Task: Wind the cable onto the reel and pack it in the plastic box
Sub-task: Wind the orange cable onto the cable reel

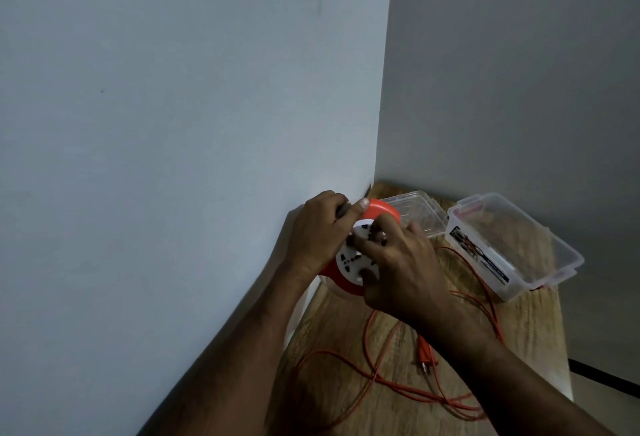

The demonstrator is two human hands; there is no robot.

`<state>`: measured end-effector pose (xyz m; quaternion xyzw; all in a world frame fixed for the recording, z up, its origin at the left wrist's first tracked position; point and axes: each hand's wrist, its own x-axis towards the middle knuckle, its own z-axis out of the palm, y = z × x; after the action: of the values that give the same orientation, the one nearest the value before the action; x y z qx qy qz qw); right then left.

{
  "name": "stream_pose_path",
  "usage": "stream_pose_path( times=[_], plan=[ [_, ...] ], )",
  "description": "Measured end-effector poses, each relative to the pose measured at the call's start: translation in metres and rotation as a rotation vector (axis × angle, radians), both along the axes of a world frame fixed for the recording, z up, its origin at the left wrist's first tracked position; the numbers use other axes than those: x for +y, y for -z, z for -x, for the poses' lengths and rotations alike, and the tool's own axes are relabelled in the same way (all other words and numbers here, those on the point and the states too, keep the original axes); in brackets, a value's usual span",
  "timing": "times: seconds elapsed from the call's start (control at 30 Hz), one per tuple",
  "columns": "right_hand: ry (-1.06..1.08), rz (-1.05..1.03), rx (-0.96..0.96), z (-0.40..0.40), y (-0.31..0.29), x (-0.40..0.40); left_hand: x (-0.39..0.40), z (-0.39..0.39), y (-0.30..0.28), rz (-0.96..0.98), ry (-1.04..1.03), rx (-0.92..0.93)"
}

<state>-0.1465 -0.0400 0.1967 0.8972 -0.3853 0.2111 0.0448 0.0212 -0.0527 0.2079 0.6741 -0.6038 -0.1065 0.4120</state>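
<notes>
An orange cable reel (382, 209) with a white socket face (351, 257) is held up over the wooden table's left edge. My left hand (317, 231) grips its rim from the left, thumb on the orange edge. My right hand (398, 271) lies over the socket face with its fingers curled on it. Loose orange cable (372, 371) lies in loops on the table, ending in an orange plug (426, 354). The clear plastic box (540, 245) stands open at the right; its lid (415, 212) lies behind the reel.
The wooden table (533, 314) fills a corner between a pale wall on the left and a grey wall behind. A printed label shows on the box's near side. A dark cord (609, 375) runs along the floor at the right.
</notes>
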Motion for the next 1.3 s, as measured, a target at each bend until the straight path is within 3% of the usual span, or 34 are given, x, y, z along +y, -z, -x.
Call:
stream_pose_path(
  times=[0.1,0.17,0.4,0.5,0.67,0.83,0.97,1.2,1.3],
  plan=[
    [0.1,-0.127,-0.326,-0.001,-0.004,0.002,0.002,0.0,-0.001,0.008,-0.055,0.026],
    [0.16,-0.128,-0.403,-0.004,-0.007,0.003,0.0,0.003,0.002,0.027,-0.048,0.046],
    [0.153,-0.065,-0.255,0.0,-0.004,0.015,0.001,0.001,0.005,0.006,-0.047,0.065],
    [0.024,0.07,-0.149,0.007,-0.003,0.018,0.001,0.0,0.001,0.009,-0.043,0.04],
    [-0.162,0.085,0.166,0.012,-0.003,0.009,-0.003,0.001,-0.003,0.009,0.016,0.051],
    [-0.172,0.078,0.243,0.013,-0.007,-0.001,-0.004,0.004,0.001,-0.015,0.046,0.06],
    [-0.122,0.061,0.166,0.009,-0.006,-0.005,-0.003,0.002,0.002,0.002,0.019,0.061],
    [0.132,-0.1,-0.246,-0.01,-0.006,0.004,-0.006,0.005,0.001,0.014,-0.034,0.069],
    [0.167,-0.047,-0.253,-0.014,-0.005,0.01,-0.001,0.001,0.0,0.006,-0.049,0.058]
  ],
)
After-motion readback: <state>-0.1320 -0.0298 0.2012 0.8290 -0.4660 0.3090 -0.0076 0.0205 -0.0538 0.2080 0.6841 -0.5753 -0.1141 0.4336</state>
